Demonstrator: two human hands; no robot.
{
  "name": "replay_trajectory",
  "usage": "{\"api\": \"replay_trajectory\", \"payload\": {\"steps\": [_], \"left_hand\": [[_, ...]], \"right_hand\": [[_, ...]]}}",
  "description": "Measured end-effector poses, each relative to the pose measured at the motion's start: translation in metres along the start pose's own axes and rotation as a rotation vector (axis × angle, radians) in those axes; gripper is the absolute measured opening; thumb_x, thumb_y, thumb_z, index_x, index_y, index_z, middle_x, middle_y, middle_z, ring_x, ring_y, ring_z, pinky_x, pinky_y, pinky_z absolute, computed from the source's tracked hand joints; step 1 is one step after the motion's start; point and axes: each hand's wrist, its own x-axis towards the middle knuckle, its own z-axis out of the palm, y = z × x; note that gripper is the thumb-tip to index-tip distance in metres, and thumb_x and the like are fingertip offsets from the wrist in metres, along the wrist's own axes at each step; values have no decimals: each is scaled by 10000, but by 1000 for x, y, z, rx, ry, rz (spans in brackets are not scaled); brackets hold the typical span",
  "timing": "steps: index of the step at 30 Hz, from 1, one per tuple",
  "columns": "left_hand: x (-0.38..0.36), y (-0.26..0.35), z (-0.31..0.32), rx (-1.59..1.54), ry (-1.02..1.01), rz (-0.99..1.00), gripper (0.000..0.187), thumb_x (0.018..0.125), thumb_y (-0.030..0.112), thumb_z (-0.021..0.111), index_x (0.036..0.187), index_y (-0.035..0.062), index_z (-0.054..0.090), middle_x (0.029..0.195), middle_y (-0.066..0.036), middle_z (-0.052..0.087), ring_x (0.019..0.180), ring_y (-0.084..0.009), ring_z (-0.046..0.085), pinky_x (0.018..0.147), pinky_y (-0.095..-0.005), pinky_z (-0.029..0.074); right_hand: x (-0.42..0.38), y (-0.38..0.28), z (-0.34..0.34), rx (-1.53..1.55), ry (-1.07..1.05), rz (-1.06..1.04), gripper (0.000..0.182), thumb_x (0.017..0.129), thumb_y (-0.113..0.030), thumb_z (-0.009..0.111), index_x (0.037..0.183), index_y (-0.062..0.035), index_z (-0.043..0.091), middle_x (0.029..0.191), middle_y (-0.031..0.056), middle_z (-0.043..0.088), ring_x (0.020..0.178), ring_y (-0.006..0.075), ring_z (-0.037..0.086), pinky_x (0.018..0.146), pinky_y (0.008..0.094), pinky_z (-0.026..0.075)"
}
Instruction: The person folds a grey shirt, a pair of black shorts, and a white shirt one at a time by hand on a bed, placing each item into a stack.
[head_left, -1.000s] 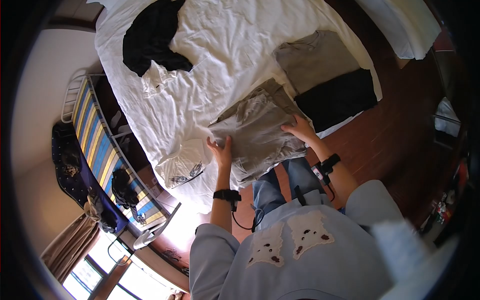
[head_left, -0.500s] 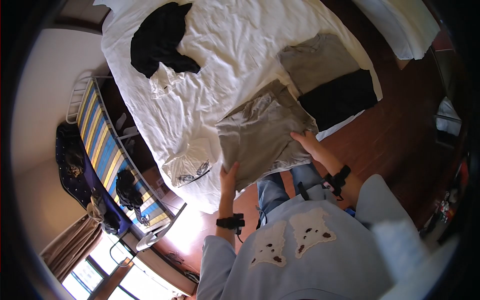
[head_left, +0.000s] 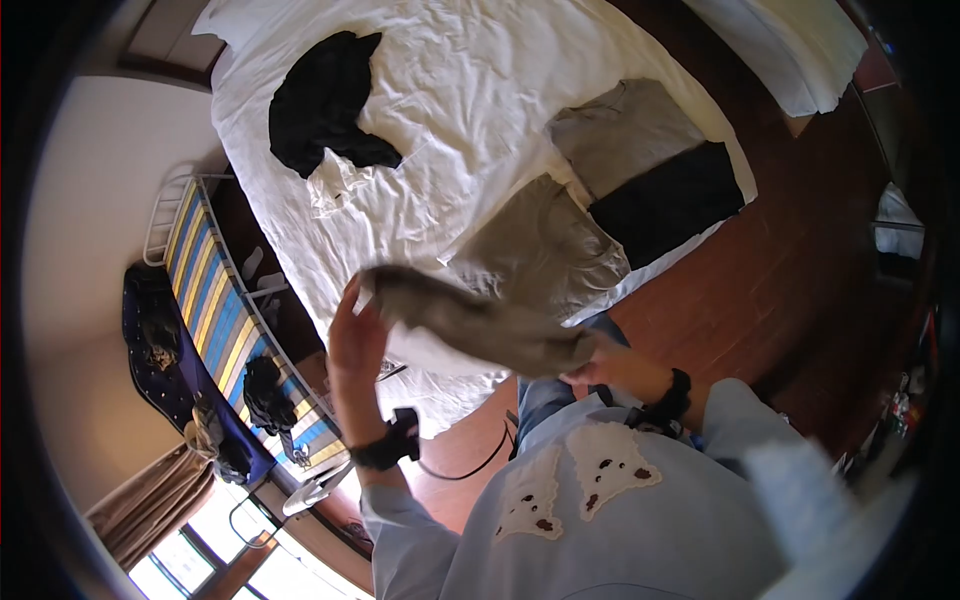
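Note:
A folded grey-brown garment (head_left: 470,322), blurred by motion, is stretched between my two hands above the near edge of the bed. My left hand (head_left: 358,335) grips its left end, raised higher than the other. At the lower right end my right hand (head_left: 602,362) is closed on the cloth. Behind it, more grey-brown cloth (head_left: 545,240) lies spread on the white sheet, and the held garment overlaps it in this view. The held cloth mostly covers a white garment near the bed's edge.
On the white bed (head_left: 450,120) lie a black garment (head_left: 325,105), a small white garment (head_left: 335,185), a folded grey shirt (head_left: 625,135) and a folded black garment (head_left: 668,203). A striped narrow bed (head_left: 215,310) stands at the left, with dark clothing (head_left: 268,395) on it.
Both hands have lifted the grey-brown garment off the bed. My left hand moved left and up with its end; grey-brown cloth lies flat where the hands were working.

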Motion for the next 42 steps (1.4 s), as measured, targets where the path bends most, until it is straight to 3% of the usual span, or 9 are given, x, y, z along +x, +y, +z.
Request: {"api": "replay_trajectory", "payload": {"steps": [2,7,13,17,25,28,34,37,42], "left_hand": [[23,-30,51,194,-151,-40,420,837,163,395,1212,16,277,1090,-206,437,967,-292,479,837,-361,395],[70,-85,-14,461,15,-6,484,805,234,481,1203,52,272,1042,-128,460,929,-253,500,784,-320,411],[85,-131,-99,847,625,-207,683,687,286,622,1213,84,238,1120,-108,417,910,-190,470,747,-278,387],[89,-157,-128,677,377,-103,558,725,223,585,1200,99,321,1177,-122,355,1011,-217,413,764,-323,408],[116,-138,-77,20,391,-210,386,739,189,581,1038,-29,472,979,-93,526,880,-223,519,780,-313,429],[121,-138,-79,183,381,-193,388,729,196,599,1030,-18,483,989,-91,528,872,-198,516,749,-296,425],[108,-136,-62,1484,594,253,390,704,175,628,1026,-1,498,966,-76,534,850,-167,501,719,-261,389],[109,-153,-70,564,453,235,391,708,159,622,1040,5,487,980,-72,522,881,-168,487,735,-264,392],[94,-165,-85,393,302,-147,535,718,134,609,1172,62,335,1093,-87,446,987,-209,445,823,-323,400]], "right_hand": [[8,4,-55,933,6,236,228,779,-213,478,948,-61,504,827,84,551,756,177,530,664,314,464],[-26,-2,-105,201,600,278,287,740,-294,528,885,-49,486,774,111,532,656,214,524,627,313,453],[42,0,-143,-747,829,-388,399,732,-345,560,958,-40,437,784,97,508,677,223,532,628,340,459],[51,-27,-114,76,645,175,638,647,-395,633,1086,-15,370,991,164,440,882,262,482,796,374,394],[70,-6,-97,57,400,139,645,688,-362,626,1119,22,339,1067,164,421,936,259,463,843,351,380],[66,-8,-99,66,308,95,595,696,-356,622,1098,6,373,1057,133,438,929,230,462,843,338,372],[62,1,-89,99,285,-112,479,718,-293,615,1061,-25,414,1079,79,444,955,193,436,836,327,345],[66,3,-79,206,318,-36,422,739,-230,597,1067,-36,417,1106,70,435,977,194,435,847,328,336],[85,11,-81,314,241,2,434,753,-160,567,1114,-25,368,1114,86,437,1005,218,444,887,386,328]]}}
